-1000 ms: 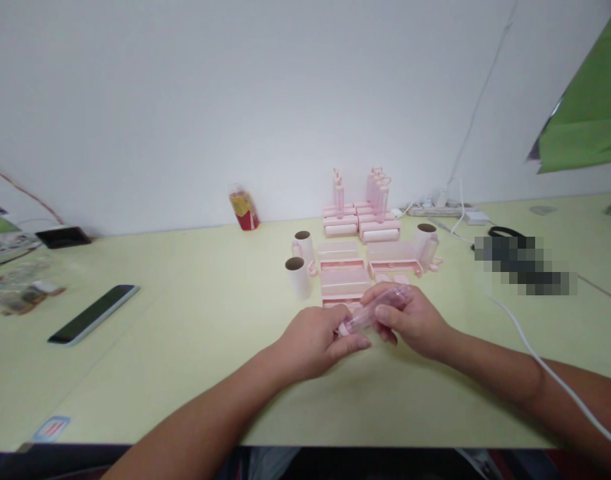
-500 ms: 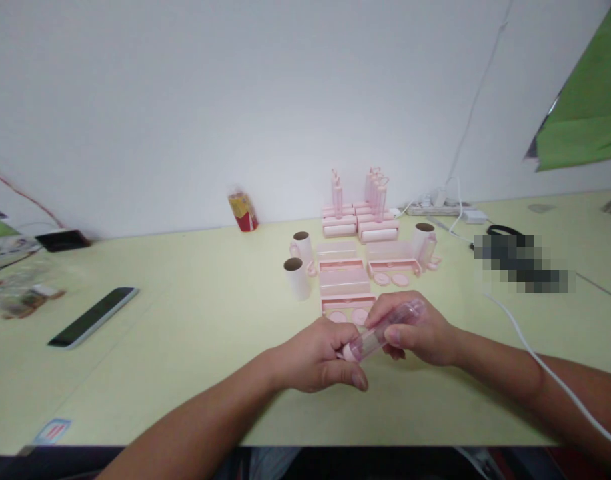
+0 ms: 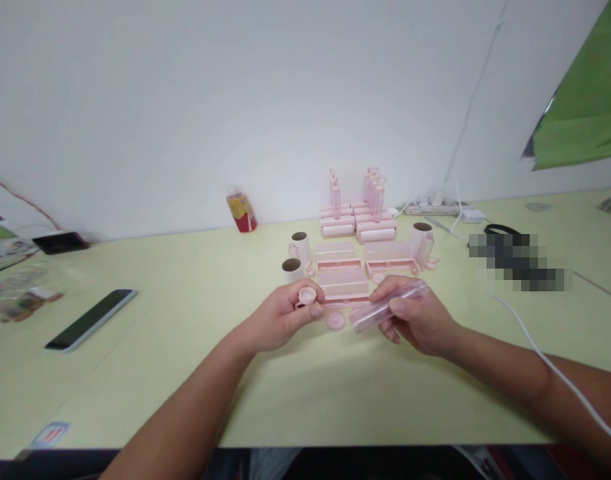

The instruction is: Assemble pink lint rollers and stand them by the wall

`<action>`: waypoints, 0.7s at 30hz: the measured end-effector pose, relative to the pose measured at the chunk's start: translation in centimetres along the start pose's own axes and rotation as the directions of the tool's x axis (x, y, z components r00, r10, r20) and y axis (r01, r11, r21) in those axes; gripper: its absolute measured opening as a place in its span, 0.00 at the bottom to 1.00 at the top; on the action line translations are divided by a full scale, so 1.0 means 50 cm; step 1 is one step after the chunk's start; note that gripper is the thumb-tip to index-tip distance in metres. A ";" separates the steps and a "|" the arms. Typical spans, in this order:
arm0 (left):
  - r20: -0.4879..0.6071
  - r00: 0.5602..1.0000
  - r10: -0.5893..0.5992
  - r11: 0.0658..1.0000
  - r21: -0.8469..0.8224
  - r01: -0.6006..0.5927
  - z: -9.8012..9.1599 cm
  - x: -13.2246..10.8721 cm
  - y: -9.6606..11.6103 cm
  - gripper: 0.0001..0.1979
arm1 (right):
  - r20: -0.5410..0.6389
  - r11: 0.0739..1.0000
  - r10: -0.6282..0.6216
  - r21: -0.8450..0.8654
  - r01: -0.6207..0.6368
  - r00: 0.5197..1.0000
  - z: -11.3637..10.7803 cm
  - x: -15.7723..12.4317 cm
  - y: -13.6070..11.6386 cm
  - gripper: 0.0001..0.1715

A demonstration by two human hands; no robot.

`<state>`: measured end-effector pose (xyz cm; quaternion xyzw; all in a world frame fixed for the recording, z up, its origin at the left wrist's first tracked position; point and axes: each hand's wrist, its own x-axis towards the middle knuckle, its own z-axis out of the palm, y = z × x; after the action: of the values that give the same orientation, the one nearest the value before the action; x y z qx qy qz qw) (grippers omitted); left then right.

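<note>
I see the left hand (image 3: 280, 319) pinching a small pink cap (image 3: 307, 295) between thumb and fingertips, just above the pale yellow table (image 3: 185, 300). The right hand (image 3: 418, 319) grips a clear pink tube (image 3: 388, 307), tilted with its far end higher — cap and tube are apart. A pink disc (image 3: 335, 321) lies on the table between the hands. Just behind them sit pink trays (image 3: 343, 283) and white rolls (image 3: 291, 269) with brown cores. A dark phone (image 3: 91, 318) lies well off to the left — a white cable (image 3: 535, 353) crosses the right forearm.
</note>
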<state>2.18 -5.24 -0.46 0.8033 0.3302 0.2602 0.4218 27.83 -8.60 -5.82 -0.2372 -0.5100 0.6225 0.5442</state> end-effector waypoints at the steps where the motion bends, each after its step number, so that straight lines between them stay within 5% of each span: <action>1: 0.027 1.000 -0.010 0.996 0.092 0.008 -0.018 0.003 0.002 0.18 | 0.011 1.000 0.010 -0.024 -0.009 1.000 -0.004 0.001 0.009 0.17; 6: 0.218 0.953 -0.212 0.902 0.419 0.105 -0.062 0.004 -0.020 0.16 | 0.027 0.990 -0.023 -0.142 0.027 0.999 -0.012 0.007 0.029 0.17; 12: 0.049 0.882 -0.469 0.730 0.583 0.356 -0.079 0.002 -0.053 0.20 | 0.045 0.964 0.012 -0.267 0.001 0.999 -0.009 0.002 0.018 0.18; 21: 0.026 0.873 -0.487 0.727 0.567 0.388 -0.079 0.004 -0.050 0.19 | 0.083 0.935 0.046 -0.353 -0.014 0.995 -0.007 -0.005 0.015 0.20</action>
<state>-1.22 -2.05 -0.54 0.8075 0.5328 -0.0224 0.2522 27.88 -8.59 -6.70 -0.3102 -0.6336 0.5395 0.4596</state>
